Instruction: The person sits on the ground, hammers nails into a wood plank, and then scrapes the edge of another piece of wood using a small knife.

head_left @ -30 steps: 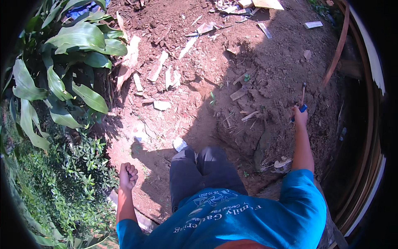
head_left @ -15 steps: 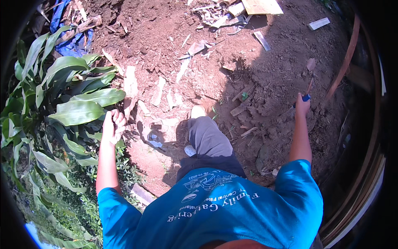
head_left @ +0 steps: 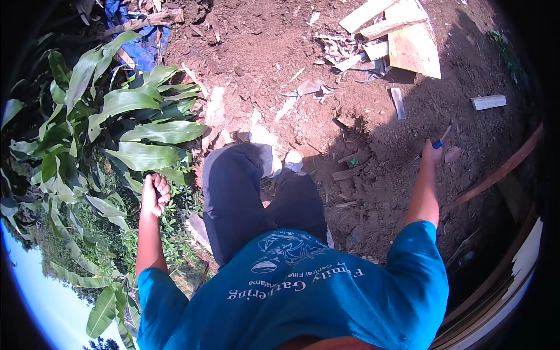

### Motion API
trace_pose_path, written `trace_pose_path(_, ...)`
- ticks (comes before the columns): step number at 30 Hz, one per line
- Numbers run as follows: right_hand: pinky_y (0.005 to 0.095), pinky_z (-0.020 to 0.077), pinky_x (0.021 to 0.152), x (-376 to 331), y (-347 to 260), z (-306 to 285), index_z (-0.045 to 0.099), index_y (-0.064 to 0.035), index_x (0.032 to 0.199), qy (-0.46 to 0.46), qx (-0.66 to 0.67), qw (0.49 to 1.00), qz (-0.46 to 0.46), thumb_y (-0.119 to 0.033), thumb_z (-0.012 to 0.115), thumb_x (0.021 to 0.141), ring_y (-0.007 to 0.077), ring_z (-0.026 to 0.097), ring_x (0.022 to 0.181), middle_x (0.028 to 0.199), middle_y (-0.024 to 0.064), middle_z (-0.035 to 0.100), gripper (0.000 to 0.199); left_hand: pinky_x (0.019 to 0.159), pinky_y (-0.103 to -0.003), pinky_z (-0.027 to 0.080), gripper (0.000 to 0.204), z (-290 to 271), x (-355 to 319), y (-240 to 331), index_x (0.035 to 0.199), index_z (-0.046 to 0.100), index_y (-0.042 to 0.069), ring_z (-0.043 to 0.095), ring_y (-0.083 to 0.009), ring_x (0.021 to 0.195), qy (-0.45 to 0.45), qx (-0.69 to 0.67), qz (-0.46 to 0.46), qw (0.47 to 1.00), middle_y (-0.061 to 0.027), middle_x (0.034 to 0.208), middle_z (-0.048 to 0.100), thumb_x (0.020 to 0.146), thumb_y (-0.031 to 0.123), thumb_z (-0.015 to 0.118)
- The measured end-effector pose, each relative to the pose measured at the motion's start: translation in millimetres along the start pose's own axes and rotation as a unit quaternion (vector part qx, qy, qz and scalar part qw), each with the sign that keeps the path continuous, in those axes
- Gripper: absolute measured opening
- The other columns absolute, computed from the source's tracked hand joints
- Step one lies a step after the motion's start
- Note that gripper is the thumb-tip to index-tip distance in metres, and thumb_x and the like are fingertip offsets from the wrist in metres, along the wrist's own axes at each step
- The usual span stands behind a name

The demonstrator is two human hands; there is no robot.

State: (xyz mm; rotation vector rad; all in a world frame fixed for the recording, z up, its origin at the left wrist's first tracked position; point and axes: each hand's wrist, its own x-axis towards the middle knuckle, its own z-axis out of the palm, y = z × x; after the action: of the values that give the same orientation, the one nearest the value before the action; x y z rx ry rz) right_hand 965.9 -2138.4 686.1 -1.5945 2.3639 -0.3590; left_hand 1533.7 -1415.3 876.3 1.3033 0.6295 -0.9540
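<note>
The left hand (head_left: pixel 156 195) is fisted near the leafy plant (head_left: pixel 143 155); the right hand (head_left: pixel 431 154), well right of it, grips a blue-handled tool (head_left: pixel 437 143) — seemingly a carrying step, needing careful footing.

Rough, matt soil (head_left: pixel 256 64) beneath raw wooden boards (head_left: pixel 415 44) and a crinkled, plastic-looking tarpaulin (head_left: pixel 141 55). Glossy, smooth broad leaves (head_left: pixel 146 156); matt cloth in T-shirt (head_left: pixel 303 297) and trousers (head_left: pixel 242 192). Seemingly plastic grip (head_left: pixel 437 144) on the hand tool (head_left: pixel 447 132).
</note>
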Motion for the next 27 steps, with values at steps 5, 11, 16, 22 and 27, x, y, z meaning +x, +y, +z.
trace_pose_path(5, 0.0487, 0.0492, 0.098, 5, -26, 6, 0.068, -0.0002, 0.114, -0.053, -0.048, 0.997, 0.001, -0.041, 0.076, 0.077, 0.0384, 0.067, 0.11, 0.115, 0.0202, 0.071, 0.056, 0.036, -0.02, 0.023, 0.035, 34, -8, 47, 0.074, 0.038, 0.015, 0.032, -0.0087, 0.052, 0.026, 0.022, 0.022, 0.999, 0.0019, 0.063, 0.035, 0.106, 0.03, 0.039)
trace_pose_path(11, 0.0463, 0.0523, 0.093, -9, -61, 16, 0.065, 0.0012, 0.113, -0.095, -0.091, 0.991, 0.017, -0.04, 0.077, 0.078, 0.0357, 0.071, 0.1, 0.105, 0.02, 0.073, 0.056, 0.036, -0.02, 0.022, 0.036, 88, 4, 81, 0.074, 0.038, 0.014, 0.032, -0.0087, 0.054, -0.015, 0.036, 0.033, 0.999, 0.0016, 0.065, 0.034, 0.106, 0.03, 0.042)
trace_pose_path(16, 0.0401, 0.0576, 0.072, 2, -42, 39, 0.061, 0.0015, 0.109, -0.105, 0.102, 0.988, 0.04, -0.031, 0.079, 0.081, 0.0278, 0.073, 0.071, 0.092, 0.015, 0.072, 0.046, 0.036, -0.018, 0.023, 0.036, 81, -5, 87, 0.077, 0.038, 0.015, 0.032, -0.0068, 0.055, -0.023, 0.07, 0.024, 0.997, 0.0024, 0.067, 0.034, 0.108, 0.033, 0.04)
trace_pose_path(22, 0.0382, 0.0577, 0.062, -22, -67, 28, 0.056, 0.0026, 0.113, -0.12, 0.119, 0.984, 0.049, -0.025, 0.079, 0.083, 0.0251, 0.071, 0.063, 0.093, 0.0158, 0.07, 0.048, 0.035, -0.019, 0.02, 0.037, 65, 0, 85, 0.075, 0.037, 0.016, 0.031, -0.0075, 0.053, 0.053, 0.079, 0.01, 0.995, 0.0022, 0.066, 0.034, 0.107, 0.033, 0.042)
trace_pose_path(27, 0.0467, 0.0557, 0.084, -18, -66, 47, 0.055, 0.0037, 0.118, -0.043, -0.03, 0.998, 0.041, -0.036, 0.076, 0.084, 0.0387, 0.071, 0.092, 0.106, 0.0228, 0.069, 0.056, 0.035, -0.019, 0.021, 0.037, 92, 50, 82, 0.073, 0.036, 0.017, 0.033, -0.0073, 0.053, 0.077, 0.123, -0.023, 0.989, 0.0025, 0.065, 0.035, 0.105, 0.032, 0.045)
